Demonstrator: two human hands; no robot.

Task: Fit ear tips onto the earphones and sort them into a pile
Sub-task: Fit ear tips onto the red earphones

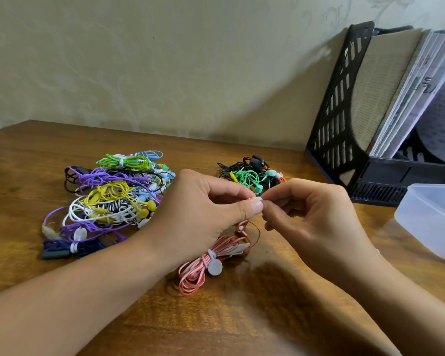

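Both hands meet above the table (242, 317): left hand (206, 209) pinches the red earbud (249, 199) between thumb and forefinger, right hand (311, 214) pinches a pale ear tip (258, 198) at its fingertips. Tip touches the bud's right end, axis roughly level, left to right. Judgement: the push runs leftward from the right hand; red-and-white cable bundle (203, 265) hangs below, on the table.

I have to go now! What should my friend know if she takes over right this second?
Left hand pinches a red earbud; right hand pinches a white ear tip against it.
The red-and-white cord lies on the table under the hands.
Big pile on the left, small pile behind the hands.
Left: seat this tip, then sort the earphones onto a pile.
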